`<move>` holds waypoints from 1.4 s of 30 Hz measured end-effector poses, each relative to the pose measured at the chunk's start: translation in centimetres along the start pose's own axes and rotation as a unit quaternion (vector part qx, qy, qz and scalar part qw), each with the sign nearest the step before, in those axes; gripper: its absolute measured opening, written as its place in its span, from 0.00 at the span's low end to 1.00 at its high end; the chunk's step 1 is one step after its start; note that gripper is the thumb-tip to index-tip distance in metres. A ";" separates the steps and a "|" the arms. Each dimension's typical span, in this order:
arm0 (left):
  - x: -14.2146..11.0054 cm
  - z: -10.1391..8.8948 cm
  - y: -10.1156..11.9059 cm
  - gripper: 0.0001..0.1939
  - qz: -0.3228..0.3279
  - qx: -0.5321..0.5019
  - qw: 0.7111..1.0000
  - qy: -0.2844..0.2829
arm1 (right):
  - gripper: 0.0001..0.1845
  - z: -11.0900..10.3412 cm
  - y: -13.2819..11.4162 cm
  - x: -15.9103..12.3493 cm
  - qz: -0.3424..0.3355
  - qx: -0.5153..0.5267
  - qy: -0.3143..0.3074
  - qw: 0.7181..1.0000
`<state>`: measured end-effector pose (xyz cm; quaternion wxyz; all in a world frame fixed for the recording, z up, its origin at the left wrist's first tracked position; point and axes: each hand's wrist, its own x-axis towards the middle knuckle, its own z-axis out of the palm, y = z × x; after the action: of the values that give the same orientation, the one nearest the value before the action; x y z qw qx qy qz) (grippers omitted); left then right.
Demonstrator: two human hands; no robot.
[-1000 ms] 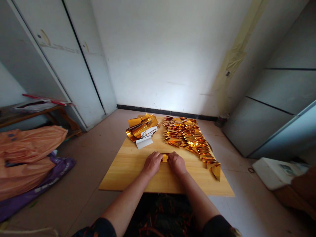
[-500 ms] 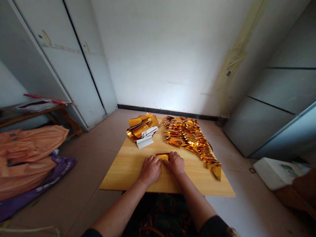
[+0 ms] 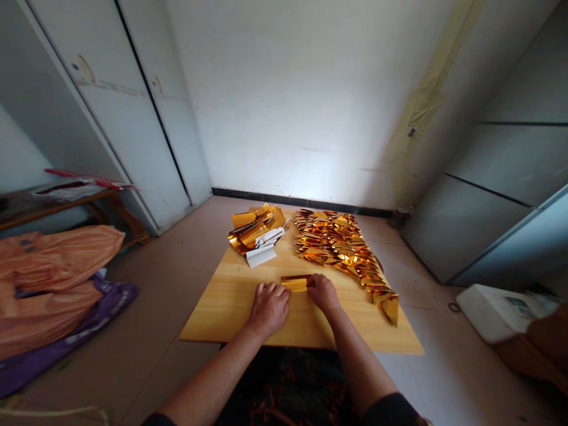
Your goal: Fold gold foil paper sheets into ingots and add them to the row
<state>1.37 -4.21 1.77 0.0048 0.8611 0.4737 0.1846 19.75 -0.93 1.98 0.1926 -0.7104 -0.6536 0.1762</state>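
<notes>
A small folded sheet of gold foil paper (image 3: 294, 284) lies on the wooden board (image 3: 222, 313) in front of me. My left hand (image 3: 270, 307) is at its left end, fingers curled and pressed down on the paper's edge. At the opposite end, my right hand (image 3: 323, 291) pinches the paper between thumb and bent fingers. Behind my left hand sits a loose heap of gold foil sheets (image 3: 257, 228), some showing white backs. Overlapping rows of folded gold foil pieces (image 3: 332, 239) cover the back right of the board, trailing toward its right edge.
A white wall (image 3: 302, 106) stands behind the board. Pale cabinets (image 3: 146, 112) are at the left, with orange and purple bags (image 3: 57, 260) below on the floor. At the right are a grey cabinet (image 3: 483, 195) and a white box (image 3: 492, 310).
My right hand has slid rightward along the foil paper, away from my left hand, uncovering more of the gold strip. My left hand stays nearly in place.
</notes>
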 end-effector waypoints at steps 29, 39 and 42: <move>2.8 2.0 -0.5 0.12 -0.074 -0.043 0.996 0.032 | 0.11 0.1 0.7 -0.8 -0.037 -0.007 0.002 0.999; 2.0 1.6 -0.7 0.03 -0.033 -0.082 0.996 0.033 | 0.10 0.1 1.2 -1.4 -0.098 0.005 0.002 0.995; 1.4 1.5 -0.7 0.05 -0.020 -0.088 0.995 0.041 | 0.07 -0.1 1.4 -1.6 -0.141 0.019 -0.022 0.990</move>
<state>1.96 -2.42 0.66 0.0650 0.8395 0.4721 0.2612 20.84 -2.64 1.36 0.2145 -0.6031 -0.7479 0.1757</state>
